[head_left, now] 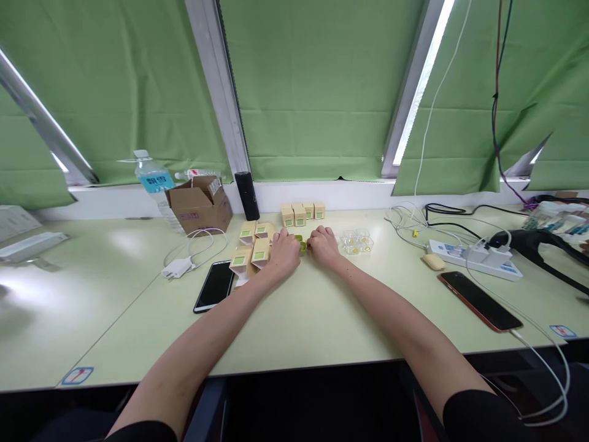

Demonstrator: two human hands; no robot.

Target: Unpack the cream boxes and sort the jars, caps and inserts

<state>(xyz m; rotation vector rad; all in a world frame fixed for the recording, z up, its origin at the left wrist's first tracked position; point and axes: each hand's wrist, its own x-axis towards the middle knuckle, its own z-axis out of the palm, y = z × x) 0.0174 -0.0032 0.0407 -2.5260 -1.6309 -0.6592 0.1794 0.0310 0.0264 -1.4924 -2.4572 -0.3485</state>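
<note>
My left hand (284,253) and my right hand (323,245) are close together over the table, fingers curled inward. Between their fingertips is a small yellow-green piece (302,245); its exact kind is too small to tell. Both hands look closed on it, though the fingers partly cover it. Beside my left hand stand several small tan cardboard boxes (242,258) with green labels, their flaps apart. To the right of my right hand is a cluster of small clear plastic containers (358,241) with yellow spots inside.
More tan boxes (299,215) stand in a row behind my hands. At left are a black-screened phone (215,285), a white charger (178,267), a brown carton (202,209), a water bottle (156,184) and a black cylinder (247,195). At right lie a power strip (476,259) and another phone (481,301).
</note>
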